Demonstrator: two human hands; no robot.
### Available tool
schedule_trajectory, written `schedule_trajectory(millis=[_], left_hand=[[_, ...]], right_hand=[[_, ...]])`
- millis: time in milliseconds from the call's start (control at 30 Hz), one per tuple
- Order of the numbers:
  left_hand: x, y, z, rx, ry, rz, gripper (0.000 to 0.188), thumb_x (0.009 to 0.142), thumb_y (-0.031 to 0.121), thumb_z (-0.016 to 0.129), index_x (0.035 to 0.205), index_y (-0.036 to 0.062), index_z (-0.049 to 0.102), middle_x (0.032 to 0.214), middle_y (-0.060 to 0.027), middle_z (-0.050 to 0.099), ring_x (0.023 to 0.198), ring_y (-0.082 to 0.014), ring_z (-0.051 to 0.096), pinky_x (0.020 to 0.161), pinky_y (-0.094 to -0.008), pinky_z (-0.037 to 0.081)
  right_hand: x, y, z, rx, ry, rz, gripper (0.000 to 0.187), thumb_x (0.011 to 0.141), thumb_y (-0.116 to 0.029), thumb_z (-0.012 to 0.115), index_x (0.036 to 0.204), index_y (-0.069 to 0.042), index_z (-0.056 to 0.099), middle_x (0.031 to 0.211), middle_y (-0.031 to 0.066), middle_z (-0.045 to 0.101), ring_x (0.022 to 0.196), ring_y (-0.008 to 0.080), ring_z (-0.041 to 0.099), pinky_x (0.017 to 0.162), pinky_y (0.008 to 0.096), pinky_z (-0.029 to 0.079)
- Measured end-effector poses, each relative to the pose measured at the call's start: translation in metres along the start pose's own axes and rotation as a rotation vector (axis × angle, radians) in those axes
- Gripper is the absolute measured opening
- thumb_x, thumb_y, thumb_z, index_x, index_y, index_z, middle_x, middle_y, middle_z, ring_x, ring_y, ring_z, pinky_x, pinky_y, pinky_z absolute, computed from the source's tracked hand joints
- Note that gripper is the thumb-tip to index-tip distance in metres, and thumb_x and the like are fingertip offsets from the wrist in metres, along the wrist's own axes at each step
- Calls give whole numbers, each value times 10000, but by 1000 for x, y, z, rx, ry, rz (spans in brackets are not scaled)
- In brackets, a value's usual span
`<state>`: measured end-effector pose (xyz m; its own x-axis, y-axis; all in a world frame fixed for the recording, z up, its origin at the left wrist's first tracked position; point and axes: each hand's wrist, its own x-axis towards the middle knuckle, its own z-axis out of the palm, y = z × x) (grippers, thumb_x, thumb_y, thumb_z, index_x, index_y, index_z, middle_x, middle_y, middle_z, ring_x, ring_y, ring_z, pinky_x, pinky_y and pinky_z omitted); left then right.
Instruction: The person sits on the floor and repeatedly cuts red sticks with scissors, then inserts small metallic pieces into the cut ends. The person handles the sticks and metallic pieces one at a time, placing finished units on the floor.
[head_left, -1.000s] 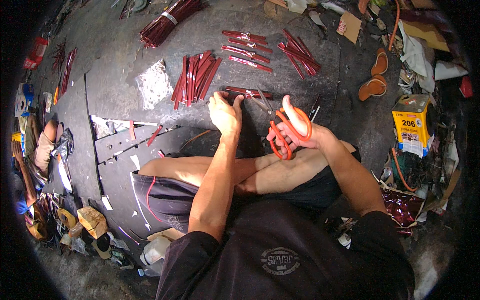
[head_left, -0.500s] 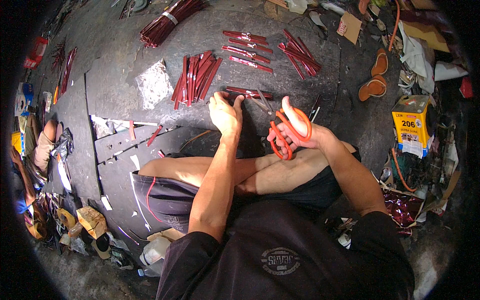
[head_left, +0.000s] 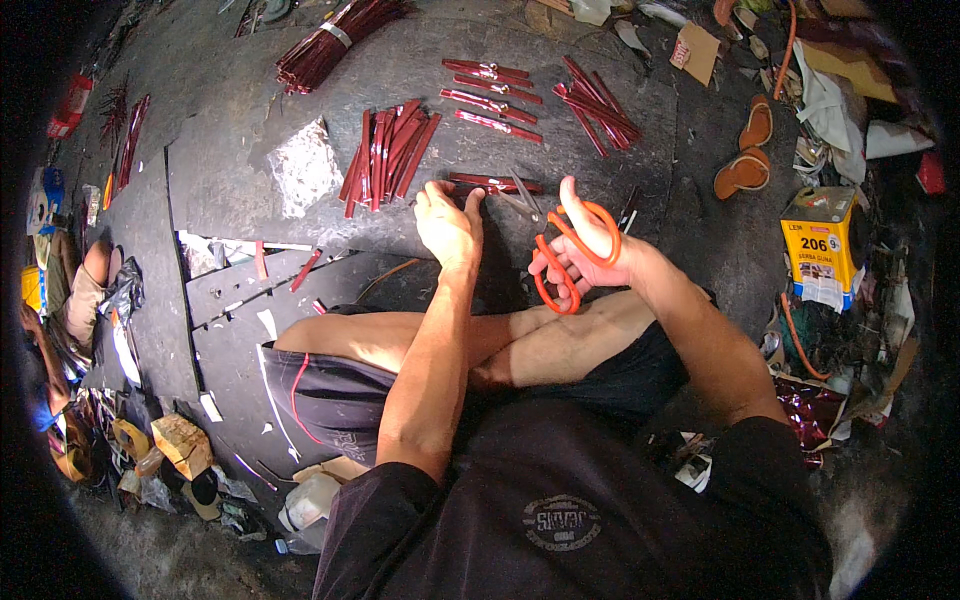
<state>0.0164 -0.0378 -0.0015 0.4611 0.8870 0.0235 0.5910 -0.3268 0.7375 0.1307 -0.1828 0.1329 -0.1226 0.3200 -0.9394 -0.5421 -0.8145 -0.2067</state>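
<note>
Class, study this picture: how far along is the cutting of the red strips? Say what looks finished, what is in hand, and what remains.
Done: cut red strips lie in a fanned pile and in rows on the dark floor. In hand: the left hand presses a red strip down while the right hand holds orange-handled scissors to it. Left: a tied bundle of long strips lies uncut at the top.

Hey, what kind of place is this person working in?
Likely an informal floor-level craft workshop: the right hand holds orange-handled scissors, the left hand presses a red strip, with red strip piles on the dark floor.
</note>
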Motion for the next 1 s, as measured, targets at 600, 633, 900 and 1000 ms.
schedule_trajectory(millis=[600, 633, 900, 1000], left_hand=[[-55, 64, -28, -1374, -1024, -693, 294, 1053, 292, 368, 1075, 61, 548, 936, -44, 592, 842, -169, 597, 874, -399, 505], [-54, 63, -26, -1389, -1039, -705, 292, 1055, 291, 364, 1086, 65, 547, 910, -34, 591, 818, -153, 600, 856, -369, 510], [-47, 59, -18, -1504, -1007, -876, 279, 1056, 279, 348, 1051, 86, 548, 835, 0, 592, 732, -109, 592, 744, -291, 510], [-44, 56, -18, -1505, -1045, -856, 272, 1053, 270, 348, 1044, 89, 551, 835, 7, 589, 739, -98, 584, 739, -293, 506]], right_hand=[[-11, -69, -3, -230, -37, 240, 1230, 557, -1040, 85, 910, 28, 582, 796, 110, 543, 737, 258, 555, 797, 451, 473], [-11, -72, -3, -228, -28, 248, 1219, 558, -1040, 86, 895, 22, 579, 786, 107, 542, 729, 254, 552, 791, 444, 471], [12, -86, -6, -271, -90, 298, 1166, 583, -1029, 99, 834, 22, 538, 803, 138, 546, 717, 268, 551, 762, 489, 485], [19, -89, -4, -283, -92, 310, 1151, 591, -1027, 106, 817, 14, 544, 768, 137, 547, 709, 283, 561, 759, 478, 477]])
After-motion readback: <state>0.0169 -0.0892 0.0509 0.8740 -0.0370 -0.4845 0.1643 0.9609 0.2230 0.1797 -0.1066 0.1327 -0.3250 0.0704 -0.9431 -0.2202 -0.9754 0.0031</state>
